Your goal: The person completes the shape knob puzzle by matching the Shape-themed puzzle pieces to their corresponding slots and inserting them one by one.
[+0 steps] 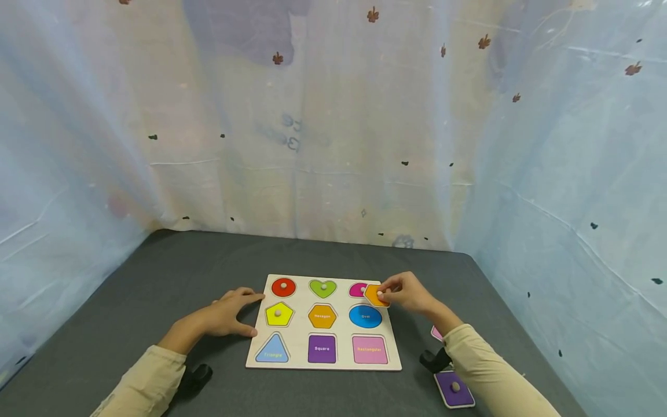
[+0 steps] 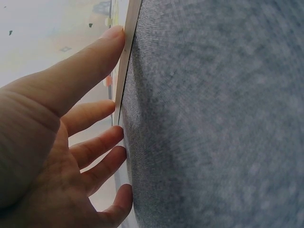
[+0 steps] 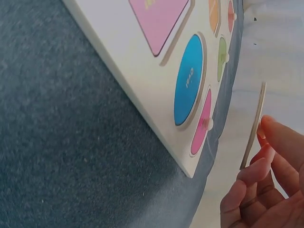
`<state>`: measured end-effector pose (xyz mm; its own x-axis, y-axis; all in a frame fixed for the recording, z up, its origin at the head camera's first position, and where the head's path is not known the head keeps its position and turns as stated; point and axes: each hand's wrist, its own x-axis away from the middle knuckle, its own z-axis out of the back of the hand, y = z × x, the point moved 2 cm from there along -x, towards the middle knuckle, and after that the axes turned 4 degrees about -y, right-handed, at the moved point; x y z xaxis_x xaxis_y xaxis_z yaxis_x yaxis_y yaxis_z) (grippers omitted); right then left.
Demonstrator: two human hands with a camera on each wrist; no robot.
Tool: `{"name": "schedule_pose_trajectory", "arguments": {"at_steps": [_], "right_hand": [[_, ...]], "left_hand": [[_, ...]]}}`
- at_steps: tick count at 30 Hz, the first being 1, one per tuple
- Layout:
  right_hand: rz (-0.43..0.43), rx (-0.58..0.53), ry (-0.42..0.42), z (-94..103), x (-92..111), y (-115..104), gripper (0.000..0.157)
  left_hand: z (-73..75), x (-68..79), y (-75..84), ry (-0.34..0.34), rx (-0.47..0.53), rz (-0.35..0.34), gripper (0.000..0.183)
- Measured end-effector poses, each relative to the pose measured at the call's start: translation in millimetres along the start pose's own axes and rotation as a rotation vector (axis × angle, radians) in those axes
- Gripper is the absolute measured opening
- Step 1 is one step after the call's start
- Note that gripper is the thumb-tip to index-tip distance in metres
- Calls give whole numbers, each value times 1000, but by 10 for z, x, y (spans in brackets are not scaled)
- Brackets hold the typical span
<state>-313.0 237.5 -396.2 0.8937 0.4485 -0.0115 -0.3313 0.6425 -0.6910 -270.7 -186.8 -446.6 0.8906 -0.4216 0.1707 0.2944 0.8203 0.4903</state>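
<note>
In the head view, a white puzzle board (image 1: 300, 331) lies on the grey tabletop (image 1: 208, 255). At the board's left edge is the person's left hand (image 1: 229, 313), its thumb spread well apart from its outstretched fingers, touching the edge without grasping it. Over the board's far right corner, the right hand (image 1: 410, 293) pinches an orange hexagon piece (image 1: 373, 295), which partly hides a magenta piece (image 1: 355, 289) set in the board. Along the board's far row also sit a red circle (image 1: 283, 289) and a green heart (image 1: 319, 288); a yellow pentagon (image 1: 279, 318) fills the left of its middle row, all three knobbed. The board's spaces marked Hexagon, Oval, Triangle, Square and Rectangular show their printed labels. Right of the board, a knobbed purple square (image 1: 450, 394) lies on the tabletop, and a pink piece (image 1: 436, 333) is mostly hidden by the right sleeve (image 1: 490, 370).

In the left wrist view, the thumb and index finger meet the board's side; whether the other fingers touch it I cannot tell.

In the right wrist view, the hexagon piece appears edge-on between thumb and fingers, raised apart from the board, beyond its corner.
</note>
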Motion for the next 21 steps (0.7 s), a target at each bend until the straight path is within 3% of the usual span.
{"name": "schedule_pose_trajectory", "arguments": {"at_steps": [21], "right_hand": [[88,-28,-70,-192,-42,-144,16]], "left_hand": [[4,9,4,-3,6,-11,89]]}}
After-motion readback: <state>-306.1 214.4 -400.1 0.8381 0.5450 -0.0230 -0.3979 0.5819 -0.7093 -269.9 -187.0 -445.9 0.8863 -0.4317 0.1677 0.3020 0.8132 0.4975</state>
